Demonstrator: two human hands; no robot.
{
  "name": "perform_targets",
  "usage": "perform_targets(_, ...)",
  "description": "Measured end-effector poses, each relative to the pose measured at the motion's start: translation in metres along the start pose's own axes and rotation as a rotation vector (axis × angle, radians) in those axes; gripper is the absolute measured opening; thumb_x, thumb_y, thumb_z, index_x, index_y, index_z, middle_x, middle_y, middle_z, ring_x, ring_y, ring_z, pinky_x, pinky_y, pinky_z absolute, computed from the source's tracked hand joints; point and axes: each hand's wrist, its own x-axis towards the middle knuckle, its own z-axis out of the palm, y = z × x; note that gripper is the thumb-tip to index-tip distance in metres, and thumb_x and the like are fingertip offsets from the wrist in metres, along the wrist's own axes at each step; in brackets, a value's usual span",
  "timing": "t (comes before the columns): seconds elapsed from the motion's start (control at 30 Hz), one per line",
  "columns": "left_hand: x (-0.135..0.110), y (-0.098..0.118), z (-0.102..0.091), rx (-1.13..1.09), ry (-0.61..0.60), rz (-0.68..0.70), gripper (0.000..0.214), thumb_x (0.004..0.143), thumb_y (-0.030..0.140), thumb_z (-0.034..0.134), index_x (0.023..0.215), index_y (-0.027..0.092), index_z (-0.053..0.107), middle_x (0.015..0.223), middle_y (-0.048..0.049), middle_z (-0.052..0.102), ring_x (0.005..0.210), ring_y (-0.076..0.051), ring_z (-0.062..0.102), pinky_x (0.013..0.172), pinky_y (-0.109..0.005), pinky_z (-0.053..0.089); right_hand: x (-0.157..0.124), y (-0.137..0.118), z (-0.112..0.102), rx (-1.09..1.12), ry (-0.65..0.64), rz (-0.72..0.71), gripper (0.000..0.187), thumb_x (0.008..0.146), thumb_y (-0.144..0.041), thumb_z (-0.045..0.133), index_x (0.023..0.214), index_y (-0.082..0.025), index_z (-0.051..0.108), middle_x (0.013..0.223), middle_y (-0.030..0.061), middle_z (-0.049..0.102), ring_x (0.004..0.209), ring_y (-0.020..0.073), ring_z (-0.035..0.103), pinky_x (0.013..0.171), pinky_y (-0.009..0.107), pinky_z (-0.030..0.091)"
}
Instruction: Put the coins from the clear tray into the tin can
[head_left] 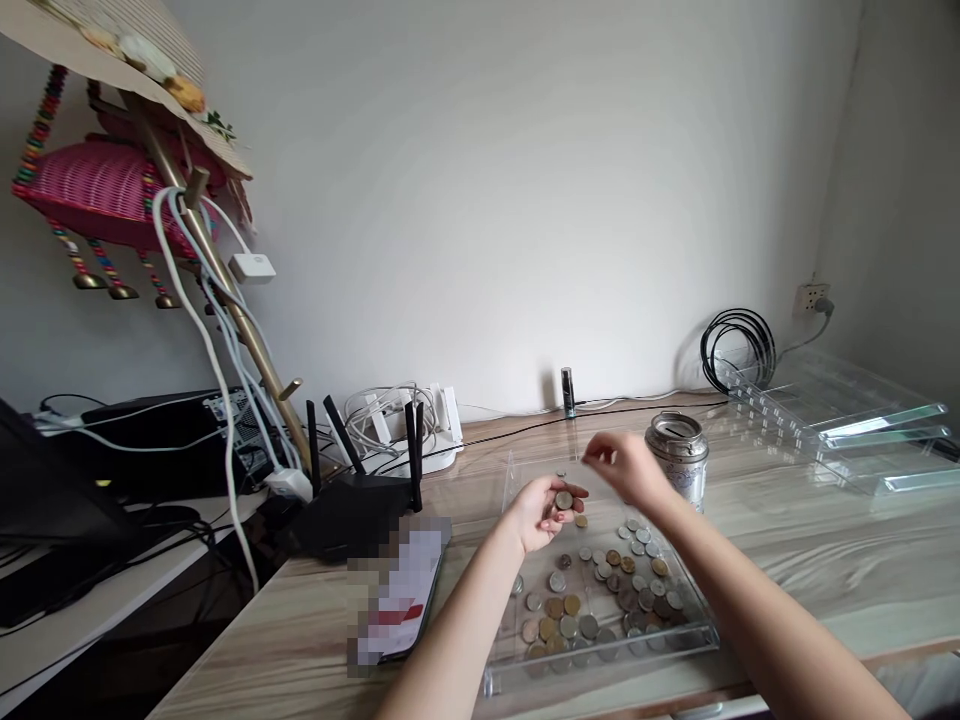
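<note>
My left hand (pixel 538 518) is palm up above the clear plastic tray (pixel 517 490), its fingers curled around a coin (pixel 564 500). Whether more coins lie under it I cannot tell. Beside it, my right hand (pixel 628 468) is raised over the tray's far right part, thumb and fingertips pinched together. What they hold, if anything, is too small to make out. Loose silver and gold coins (pixel 589 627) lie spread in the tray, mostly toward its near side. A round metal tin (pixel 677 455) with a slot in its lid stands upright just behind my right hand.
A phone-like device (pixel 411 595), partly blurred, lies left of the tray. Behind it are a black router (pixel 349 510) and a white cable holder (pixel 405 430). A small dark bottle (pixel 568 392) stands by the wall. Clear plastic trays (pixel 840 410) and coiled black cable (pixel 739 350) occupy the right.
</note>
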Motion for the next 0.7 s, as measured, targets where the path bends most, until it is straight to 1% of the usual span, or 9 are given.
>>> perform_targets(0.07,0.0,0.0,-0.002,-0.004,-0.015,-0.008,0.023,0.068,0.014,0.039,0.082,0.006,0.055,0.065,-0.0074,0.057,0.038,-0.003,0.038,0.027,-0.013,0.012,0.006,0.013,-0.03,-0.198,0.242,0.101,0.018,0.068,-0.035,0.05,0.07,-0.022,0.062,0.072,0.0016,0.063,0.065,0.0134,0.052,0.053,0.022,0.034)
perform_targets(0.1,0.0,0.0,-0.003,-0.002,-0.021,-0.014,0.025,0.067,0.012,0.039,0.084,0.005,0.056,0.069,-0.009,0.058,0.039,-0.003,0.04,0.027,-0.013,0.013,0.009,0.022,-0.044,-0.289,0.303,0.189,0.017,0.066,-0.036,0.052,0.069,-0.023,0.062,0.071,0.0017,0.063,0.065,0.0143,0.052,0.052,0.023,0.033)
perform_targets(0.2,-0.002,-0.002,-0.003,0.006,-0.025,-0.015,0.028,0.064,0.006,0.04,0.087,0.004,0.056,0.083,-0.0141,0.061,0.047,-0.004,0.049,0.03,-0.011,0.022,0.015,0.052,-0.074,-0.408,0.266,0.424,0.016,0.059,-0.037,0.057,0.063,-0.023,0.064,0.065,0.0027,0.062,0.059,0.0144,0.052,0.049,0.023,0.031)
perform_targets(0.3,-0.003,-0.004,-0.002,0.029,-0.014,0.03,0.023,0.066,0.003,0.044,0.086,0.005,0.056,0.094,-0.0174,0.06,0.065,-0.009,0.058,0.038,-0.011,0.033,0.017,0.072,-0.08,-0.379,0.172,0.489,0.019,0.057,-0.039,0.058,0.063,-0.022,0.065,0.061,0.0032,0.061,0.055,0.0141,0.052,0.048,0.024,0.032)
perform_targets(0.43,-0.002,-0.006,0.0,0.141,-0.007,0.1,0.015,0.071,0.011,0.051,0.084,0.006,0.055,0.094,-0.0173,0.06,0.057,-0.007,0.057,0.035,-0.012,0.027,0.017,0.071,-0.077,-0.425,0.164,0.444,0.02,0.057,-0.04,0.058,0.062,-0.023,0.066,0.06,0.0039,0.061,0.06,0.0174,0.053,0.054,0.027,0.034)
perform_targets(0.5,-0.001,-0.007,0.001,0.209,-0.012,0.123,0.014,0.072,0.016,0.052,0.083,0.007,0.055,0.086,-0.0157,0.062,0.048,-0.004,0.052,0.032,-0.013,0.021,0.014,0.061,-0.074,-0.46,0.251,0.368,0.022,0.062,-0.041,0.055,0.064,-0.022,0.066,0.063,0.0051,0.062,0.068,0.0201,0.053,0.06,0.029,0.036)
perform_targets(0.6,0.0,-0.008,0.002,0.285,-0.047,0.138,0.019,0.074,0.025,0.052,0.081,0.008,0.056,0.073,-0.0109,0.062,0.038,-0.001,0.041,0.032,-0.015,0.014,0.008,0.037,-0.062,-0.394,0.443,0.158,0.027,0.073,-0.037,0.044,0.077,-0.02,0.065,0.078,0.0069,0.063,0.079,0.0198,0.052,0.069,0.03,0.036)
perform_targets(0.63,0.0,-0.008,0.002,0.296,-0.059,0.15,0.021,0.075,0.028,0.052,0.081,0.008,0.056,0.069,-0.009,0.061,0.036,0.0,0.037,0.032,-0.015,0.011,0.006,0.028,-0.054,-0.326,0.425,0.08,0.028,0.076,-0.035,0.041,0.081,-0.019,0.064,0.082,0.0068,0.063,0.078,0.0182,0.052,0.068,0.029,0.037)
perform_targets(0.7,0.0,-0.008,0.003,0.294,-0.067,0.182,0.023,0.075,0.031,0.052,0.08,0.01,0.055,0.064,-0.0055,0.059,0.033,0.001,0.03,0.032,-0.016,0.008,0.002,0.013,-0.032,-0.147,0.179,-0.057,0.027,0.076,-0.035,0.042,0.083,-0.019,0.063,0.082,0.0053,0.063,0.07,0.0145,0.053,0.062,0.025,0.038)
